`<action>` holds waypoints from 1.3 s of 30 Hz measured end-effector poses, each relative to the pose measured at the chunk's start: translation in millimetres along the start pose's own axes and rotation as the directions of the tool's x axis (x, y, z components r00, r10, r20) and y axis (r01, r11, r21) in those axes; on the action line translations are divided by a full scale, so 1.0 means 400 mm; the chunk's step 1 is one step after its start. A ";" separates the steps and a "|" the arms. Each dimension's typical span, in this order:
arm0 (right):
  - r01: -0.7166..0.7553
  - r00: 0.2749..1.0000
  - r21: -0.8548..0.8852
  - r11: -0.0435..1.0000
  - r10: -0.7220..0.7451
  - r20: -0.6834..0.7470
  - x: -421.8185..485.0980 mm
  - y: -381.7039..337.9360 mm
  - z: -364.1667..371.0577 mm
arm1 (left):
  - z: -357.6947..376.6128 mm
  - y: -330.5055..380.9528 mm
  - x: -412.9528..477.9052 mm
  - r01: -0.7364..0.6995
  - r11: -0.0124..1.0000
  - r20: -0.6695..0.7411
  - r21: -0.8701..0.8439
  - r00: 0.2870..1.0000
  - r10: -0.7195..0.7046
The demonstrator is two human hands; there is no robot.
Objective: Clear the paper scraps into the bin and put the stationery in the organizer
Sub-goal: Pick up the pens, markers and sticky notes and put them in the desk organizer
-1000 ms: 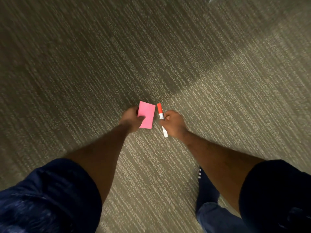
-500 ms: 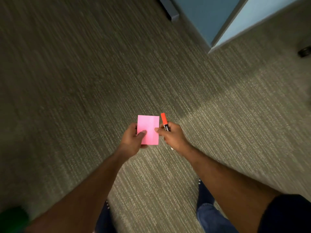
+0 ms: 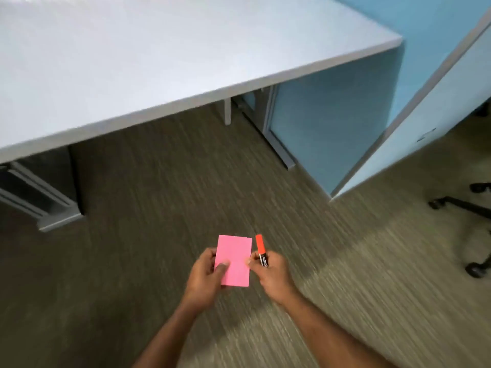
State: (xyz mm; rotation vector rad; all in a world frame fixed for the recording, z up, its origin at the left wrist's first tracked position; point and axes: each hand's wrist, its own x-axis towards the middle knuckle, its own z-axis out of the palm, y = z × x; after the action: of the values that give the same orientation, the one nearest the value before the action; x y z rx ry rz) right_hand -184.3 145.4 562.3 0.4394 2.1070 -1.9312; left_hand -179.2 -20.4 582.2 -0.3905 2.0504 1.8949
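Note:
A pink paper pad (image 3: pixel 235 257) is held out in front of me over the carpet. My left hand (image 3: pixel 206 278) grips its left edge with the thumb across the face. My right hand (image 3: pixel 271 276) holds a marker with an orange cap (image 3: pixel 261 249) upright in its fist, and its thumb and fingertip also pinch the pad's right edge. No bin or organizer is in view.
A pale grey desk (image 3: pixel 159 57) spans the top, its front edge ahead of my hands, with grey legs (image 3: pixel 45 205) at the left. A blue partition panel (image 3: pixel 345 123) stands at the right. An office chair's wheeled base (image 3: pixel 465 211) sits far right on the carpet.
The view has lifted from bare carpet to the desk and partition. My right hand has closed in to touch the pad's right edge, while both hands keep their holds.

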 end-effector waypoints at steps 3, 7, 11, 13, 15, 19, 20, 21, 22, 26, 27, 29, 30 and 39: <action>0.023 1.000 0.018 1.000 -0.023 -0.003 -0.046 -0.157 0.059 | -0.089 0.134 -0.059 -0.062 0.998 -0.008 0.012 0.998 0.062; 0.074 0.997 -0.029 0.997 -0.073 0.026 -0.122 -0.369 0.144 | -0.202 0.304 -0.142 -0.116 0.993 -0.042 0.021 0.992 0.117; 0.090 0.996 -0.037 0.995 -0.090 0.017 -0.193 -0.546 0.217 | -0.280 0.442 -0.216 -0.112 0.994 -0.096 0.004 0.989 0.111; 0.107 0.994 -0.050 0.993 -0.106 0.021 -0.217 -0.606 0.244 | -0.317 0.496 -0.244 -0.099 0.995 -0.096 0.033 0.990 0.102; 0.125 0.992 -0.058 0.990 -0.123 0.033 -0.234 -0.656 0.260 | -0.349 0.538 -0.265 -0.104 0.993 -0.095 0.057 0.989 0.109; 0.138 0.988 -0.132 0.982 -0.127 0.088 -0.226 -0.730 0.277 | -0.398 0.596 -0.267 -0.118 0.990 -0.087 0.078 0.988 0.125; 0.138 0.987 -0.148 0.979 -0.123 0.106 -0.214 -0.740 0.279 | -0.409 0.603 -0.262 -0.114 0.990 -0.089 0.084 0.989 0.122; 0.138 0.986 -0.158 0.978 -0.120 0.119 -0.200 -0.749 0.281 | -0.418 0.611 -0.254 -0.110 0.990 -0.090 0.085 0.989 0.118; 0.134 0.985 -0.157 0.979 -0.114 0.128 -0.183 -0.758 0.282 | -0.427 0.619 -0.247 -0.104 0.991 -0.089 0.079 0.990 0.111; 0.120 0.982 -0.103 0.987 -0.102 0.160 -0.103 -0.794 0.296 | -0.454 0.651 -0.213 -0.091 0.995 -0.090 0.038 0.992 0.094; 0.124 0.977 -0.102 0.987 -0.104 0.186 -0.084 -0.806 0.303 | -0.464 0.661 -0.206 -0.093 0.995 -0.105 0.045 0.990 0.097; 0.147 0.959 -0.123 0.981 -0.111 0.260 -0.047 -0.832 0.318 | -0.484 0.680 -0.193 -0.099 0.992 -0.159 0.076 0.981 0.110; 0.158 0.949 -0.139 0.978 -0.112 0.296 -0.029 -0.844 0.327 | -0.495 0.689 -0.190 -0.097 0.993 -0.190 0.072 0.976 0.109; 0.247 0.837 -0.159 0.956 -0.128 0.533 0.108 -0.982 0.497 | -0.622 0.718 -0.178 -0.079 0.997 -0.361 -0.022 0.930 0.066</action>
State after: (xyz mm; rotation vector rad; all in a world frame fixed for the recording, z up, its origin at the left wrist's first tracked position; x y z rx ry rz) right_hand -378.8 -80.4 889.5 -0.3226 2.0090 -1.6296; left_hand -244.0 -245.9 889.6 -0.7299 2.2867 2.0287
